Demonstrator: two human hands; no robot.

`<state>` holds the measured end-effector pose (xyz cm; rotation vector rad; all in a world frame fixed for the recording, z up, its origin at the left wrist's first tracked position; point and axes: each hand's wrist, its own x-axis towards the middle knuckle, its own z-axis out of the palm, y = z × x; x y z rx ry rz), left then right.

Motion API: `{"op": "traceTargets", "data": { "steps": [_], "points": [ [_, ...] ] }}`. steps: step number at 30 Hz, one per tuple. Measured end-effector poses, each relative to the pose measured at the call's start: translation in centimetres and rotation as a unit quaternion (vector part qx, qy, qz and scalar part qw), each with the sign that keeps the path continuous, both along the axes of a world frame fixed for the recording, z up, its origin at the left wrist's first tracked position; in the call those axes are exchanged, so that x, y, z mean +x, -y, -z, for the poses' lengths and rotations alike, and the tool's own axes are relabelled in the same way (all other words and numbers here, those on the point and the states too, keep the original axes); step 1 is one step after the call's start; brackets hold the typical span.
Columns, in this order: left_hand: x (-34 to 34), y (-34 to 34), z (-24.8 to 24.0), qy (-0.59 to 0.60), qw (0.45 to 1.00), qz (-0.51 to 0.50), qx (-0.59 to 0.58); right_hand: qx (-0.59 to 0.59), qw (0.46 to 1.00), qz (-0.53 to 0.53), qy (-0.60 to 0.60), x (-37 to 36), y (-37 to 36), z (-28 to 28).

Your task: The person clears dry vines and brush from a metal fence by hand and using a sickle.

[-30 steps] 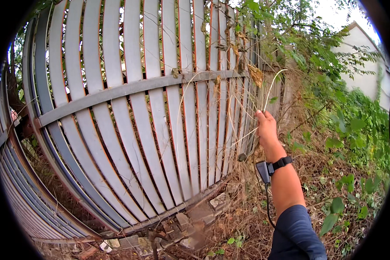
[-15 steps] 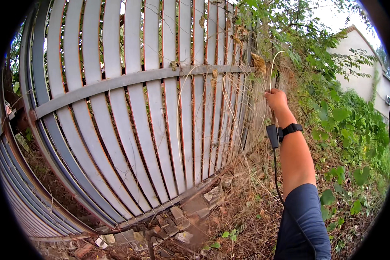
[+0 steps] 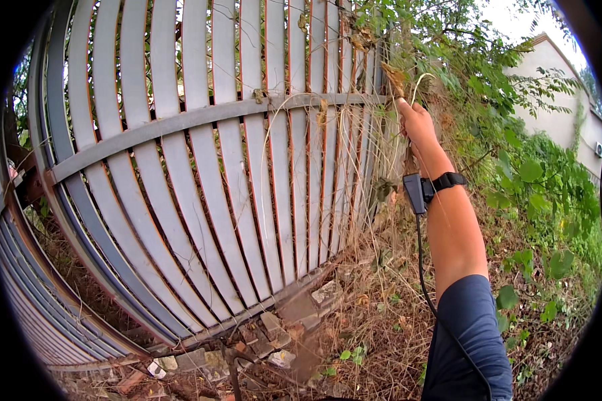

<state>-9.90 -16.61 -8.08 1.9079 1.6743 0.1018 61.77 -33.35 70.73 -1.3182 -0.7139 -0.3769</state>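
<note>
My right hand (image 3: pixel 419 127) is stretched out toward the far right end of a grey slatted metal fence, its fingers closed on a dry vine. A pale stem (image 3: pixel 416 88) of the vine curls up above the fingers. Right at the thumb hangs a withered brown leaf (image 3: pixel 396 80). Part of what the fingers grip is hidden by the hand. On the wrist sits a black strap (image 3: pixel 447 181) with a dark box (image 3: pixel 418 192), and its cable runs down the forearm. My left hand is out of view.
The fence (image 3: pixel 227 167) fills the left side, with thin dry vines hanging across its horizontal rail (image 3: pixel 174 125). Broken bricks (image 3: pixel 272 324) and a dark bent rod (image 3: pixel 234 367) lie at its foot. Green bushes (image 3: pixel 542 177) stand to the right, before a pale building (image 3: pixel 545 87).
My right hand has moved slightly left and up, closer to the brown leaf. The pale stem above it now bends over in a tighter curl.
</note>
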Motion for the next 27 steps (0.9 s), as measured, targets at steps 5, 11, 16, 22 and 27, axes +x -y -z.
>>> {"op": "traceTargets", "data": {
  "steps": [5,11,16,22,27],
  "points": [
    [-0.5,1.3,-3.8,0.105,0.993,-0.04,-0.037,-0.086,0.954,0.241,0.153,-2.2,0.6,-0.3],
    [-1.9,1.7,-7.8,-0.009,0.907,0.358,0.222,-0.09,0.95,0.21,0.214,-6.4,3.1,0.4],
    [-1.3,-0.9,-2.7,0.133,0.989,0.062,0.007,-0.097,0.94,0.205,0.254,-9.5,5.7,5.7],
    [-2.1,-4.0,3.8,0.067,0.98,0.143,0.117,-0.151,0.947,0.251,0.133,-15.6,16.7,20.9],
    [-0.2,-2.7,-2.6,0.014,0.944,0.316,0.097,-0.22,0.927,0.295,-0.077,-22.8,28.8,36.2]
  ]
}}
